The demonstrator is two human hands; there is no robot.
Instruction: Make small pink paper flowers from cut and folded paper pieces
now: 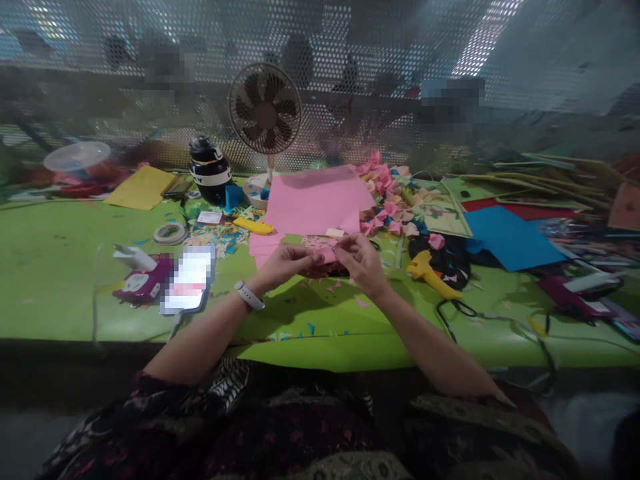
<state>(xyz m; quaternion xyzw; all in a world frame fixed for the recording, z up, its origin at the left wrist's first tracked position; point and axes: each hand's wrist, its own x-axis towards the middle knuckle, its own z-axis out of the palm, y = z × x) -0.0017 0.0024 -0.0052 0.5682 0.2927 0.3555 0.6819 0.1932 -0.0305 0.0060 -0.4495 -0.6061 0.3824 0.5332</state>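
Note:
A small piece of pink paper [327,255] is between my two hands, above the near part of the table. My left hand [286,264], with a white band at its wrist, pinches the paper's left side between thumb and fingers. On the other side, my right hand [361,264] has its fingers closed at the paper's right edge. Just beyond lie large pink sheets [313,200] and a whitish block [335,233]. Pink paper scraps are scattered under and around the hands. Folded pink and cream paper flowers [387,193] are heaped behind to the right.
A yellow glue gun [430,275] with a cable lies at right, near blue sheets [510,237]. To the left are a lit phone [189,280], a purple pouch [145,283], a tape roll [170,233] and a yellow cutter [253,225]. A fan [266,110] stands behind.

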